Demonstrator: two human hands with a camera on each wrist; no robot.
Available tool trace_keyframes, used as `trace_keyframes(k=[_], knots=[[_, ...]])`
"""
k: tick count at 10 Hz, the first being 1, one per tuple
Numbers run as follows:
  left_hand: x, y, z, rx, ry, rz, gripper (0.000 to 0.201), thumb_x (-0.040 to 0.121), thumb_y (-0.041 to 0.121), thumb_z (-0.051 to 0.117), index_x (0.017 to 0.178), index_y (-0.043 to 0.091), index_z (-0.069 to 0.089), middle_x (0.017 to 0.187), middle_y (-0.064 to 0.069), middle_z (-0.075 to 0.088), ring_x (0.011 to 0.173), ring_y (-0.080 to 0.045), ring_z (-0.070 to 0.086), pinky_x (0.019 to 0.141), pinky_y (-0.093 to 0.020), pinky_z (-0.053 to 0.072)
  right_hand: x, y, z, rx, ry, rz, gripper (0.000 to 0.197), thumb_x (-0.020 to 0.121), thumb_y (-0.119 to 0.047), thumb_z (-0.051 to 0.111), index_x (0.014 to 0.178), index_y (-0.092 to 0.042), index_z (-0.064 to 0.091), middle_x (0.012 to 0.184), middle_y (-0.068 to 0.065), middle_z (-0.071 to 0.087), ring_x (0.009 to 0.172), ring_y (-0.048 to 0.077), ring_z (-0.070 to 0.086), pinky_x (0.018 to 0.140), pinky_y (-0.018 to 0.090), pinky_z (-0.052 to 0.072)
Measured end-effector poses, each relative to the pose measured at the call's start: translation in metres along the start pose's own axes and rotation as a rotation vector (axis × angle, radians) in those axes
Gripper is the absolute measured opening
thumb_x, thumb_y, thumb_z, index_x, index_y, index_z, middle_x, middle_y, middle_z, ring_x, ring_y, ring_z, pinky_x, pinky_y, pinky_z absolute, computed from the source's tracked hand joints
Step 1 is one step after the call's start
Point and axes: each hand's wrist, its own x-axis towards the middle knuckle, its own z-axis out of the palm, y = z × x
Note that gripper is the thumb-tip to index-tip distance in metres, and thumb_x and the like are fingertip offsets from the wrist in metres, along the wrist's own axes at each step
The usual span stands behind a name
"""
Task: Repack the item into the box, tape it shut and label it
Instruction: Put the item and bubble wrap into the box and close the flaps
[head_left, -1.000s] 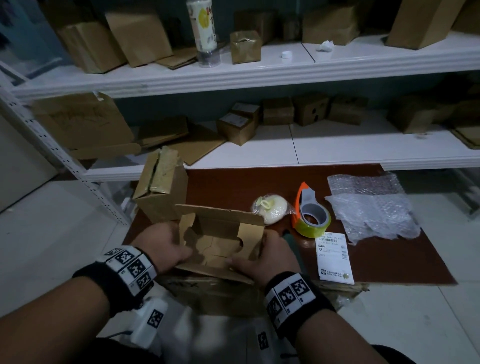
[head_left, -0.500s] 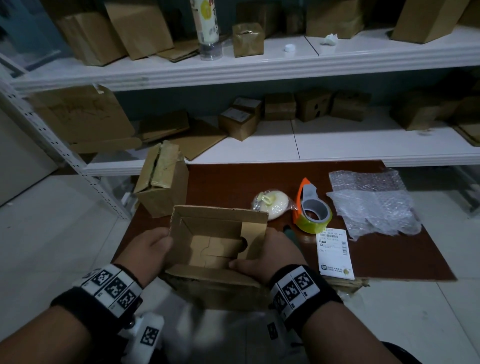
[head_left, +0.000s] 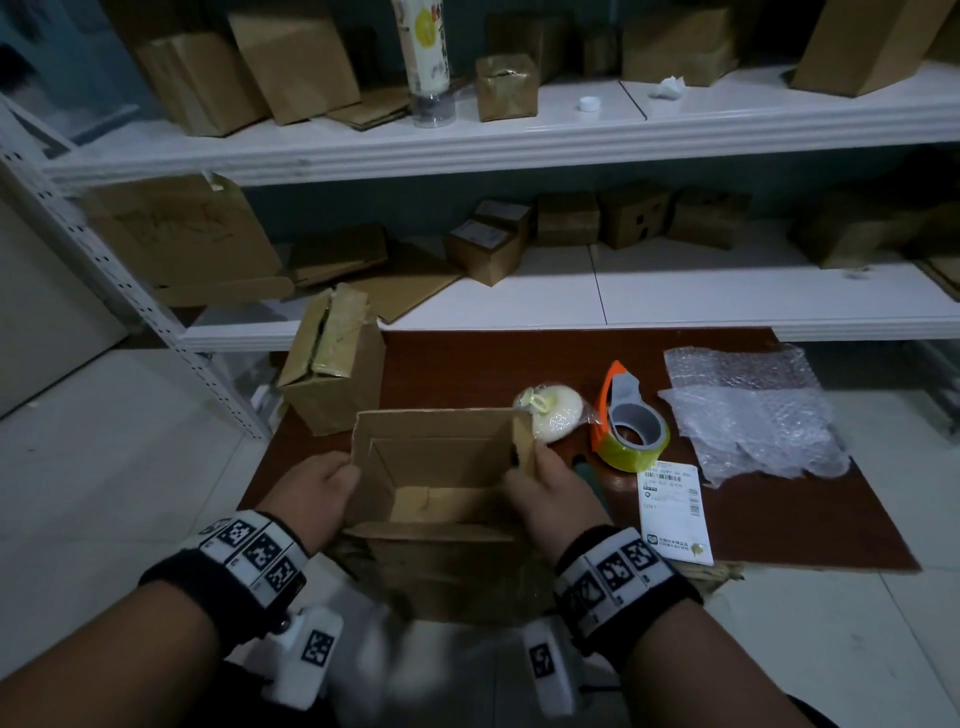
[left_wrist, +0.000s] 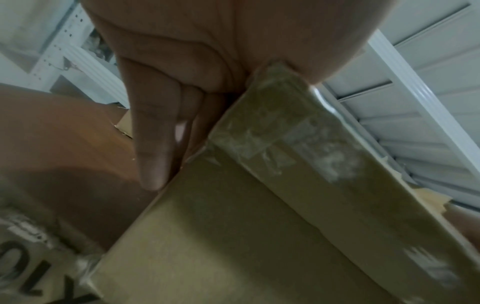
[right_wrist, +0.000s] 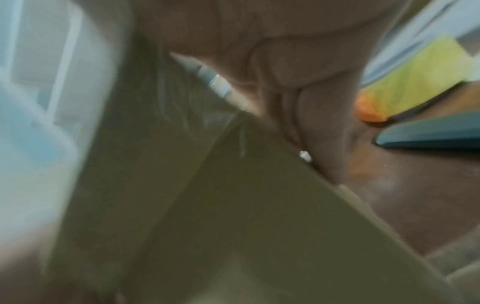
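The open cardboard box was held at the near edge of the brown table, the left hand against its left wall with fingers pressed together, the right hand gripping its right wall; that hand's fingers could not be clearly made out. The bagged white item lay just behind the box, beside the tape dispenser and shipping label. The flaps would best be kept folded outward and the box squared and steadied before the item was dropped in.
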Motion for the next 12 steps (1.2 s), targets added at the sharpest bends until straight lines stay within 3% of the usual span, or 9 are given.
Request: trace_keyframes(k=[2, 3, 4, 5, 6, 8, 10, 11, 12], knots=[[0.007, 0.005, -0.003, -0.077, 0.104, -0.121, 0.025, 0.097, 0.009, 0.048, 0.083, 0.003, 0.068, 0.091, -0.015, 0.067, 0.082, -0.028, 0.061, 0.058, -0.027, 0.048, -0.004, 0.009, -0.009, 0.289, 0.132, -0.023, 0.036, 0.095, -0.024, 0.042, 0.083, -0.021, 0.075, 0.085, -0.005, 0.075, 0.09, 0.014, 0.069, 0.09, 0.044, 0.053], [0.007, 0.004, -0.011, -0.156, 0.078, -0.168, 0.006, 0.088, 0.003, 0.065, 0.093, 0.002, 0.063, 0.104, -0.013, 0.064, 0.086, -0.025, 0.059, 0.065, -0.018, 0.047, -0.007, 0.007, -0.009, 0.362, 0.11, 0.063, 0.034, 0.095, -0.017, 0.039, 0.085, -0.014, 0.071, 0.092, 0.008, 0.07, 0.096, 0.031, 0.064, 0.094, 0.053, 0.051], [0.015, -0.006, -0.014, -0.333, 0.04, -0.255, 0.03, 0.08, 0.001, 0.075, 0.106, 0.006, 0.062, 0.112, -0.018, 0.062, 0.079, -0.019, 0.062, 0.069, -0.018, 0.054, 0.004, 0.007, -0.005, 0.366, 0.106, 0.087, 0.027, 0.102, -0.01, 0.038, 0.104, -0.01, 0.064, 0.109, 0.013, 0.064, 0.109, 0.032, 0.06, 0.098, 0.053, 0.05], [0.015, -0.01, -0.014, -0.642, 0.139, -0.423, 0.015, 0.096, 0.012, 0.057, 0.11, 0.008, 0.058, 0.109, -0.03, 0.059, 0.081, -0.04, 0.066, 0.086, -0.057, 0.056, 0.011, 0.012, -0.001, 0.483, 0.156, 0.101, 0.028, 0.102, -0.013, 0.043, 0.124, -0.002, 0.059, 0.128, 0.026, 0.059, 0.117, 0.043, 0.059, 0.093, 0.057, 0.053], [0.016, -0.019, -0.012, -0.718, 0.08, -0.412, 0.019, 0.099, 0.015, 0.054, 0.117, 0.011, 0.054, 0.11, -0.014, 0.057, 0.093, -0.043, 0.066, 0.092, -0.059, 0.051, 0.018, 0.019, 0.003, 0.534, 0.164, 0.117, 0.019, 0.102, -0.013, 0.043, 0.11, -0.009, 0.06, 0.13, 0.028, 0.058, 0.117, 0.046, 0.059, 0.092, 0.059, 0.053], [0.024, -0.034, -0.012, -0.764, -0.021, -0.43, 0.017, 0.105, 0.011, 0.038, 0.108, 0.014, 0.054, 0.12, -0.021, 0.056, 0.102, -0.041, 0.06, 0.101, -0.053, 0.039, 0.026, 0.028, 0.006, 0.696, 0.142, 0.175, 0.029, 0.102, -0.007, 0.042, 0.126, -0.008, 0.058, 0.12, 0.018, 0.061, 0.104, 0.036, 0.059, 0.095, 0.054, 0.052], [0.027, -0.039, -0.01, -0.559, -0.075, -0.405, 0.024, 0.107, 0.015, 0.034, 0.119, 0.015, 0.054, 0.116, -0.007, 0.067, 0.091, -0.029, 0.071, 0.072, -0.036, 0.049, 0.022, 0.023, 0.006, 0.702, 0.077, 0.273, 0.021, 0.1, -0.019, 0.045, 0.106, -0.028, 0.062, 0.117, 0.012, 0.058, 0.109, 0.032, 0.059, 0.099, 0.053, 0.049], [0.024, -0.029, -0.011, -0.485, -0.062, -0.393, 0.02, 0.107, 0.02, 0.036, 0.112, 0.019, 0.055, 0.115, 0.0, 0.064, 0.087, -0.03, 0.073, 0.061, -0.032, 0.049, 0.014, 0.025, 0.011, 0.624, 0.102, 0.203, 0.034, 0.101, -0.019, 0.042, 0.13, -0.027, 0.059, 0.133, 0.011, 0.054, 0.118, 0.031, 0.056, 0.102, 0.054, 0.048], [0.028, -0.028, -0.014, -0.457, 0.051, -0.31, 0.016, 0.103, 0.022, 0.047, 0.113, 0.015, 0.059, 0.112, -0.01, 0.065, 0.087, -0.032, 0.069, 0.074, -0.042, 0.055, 0.009, 0.026, 0.013, 0.629, 0.151, 0.13, 0.036, 0.103, -0.018, 0.041, 0.135, -0.024, 0.056, 0.134, 0.01, 0.053, 0.116, 0.029, 0.058, 0.097, 0.05, 0.054]])
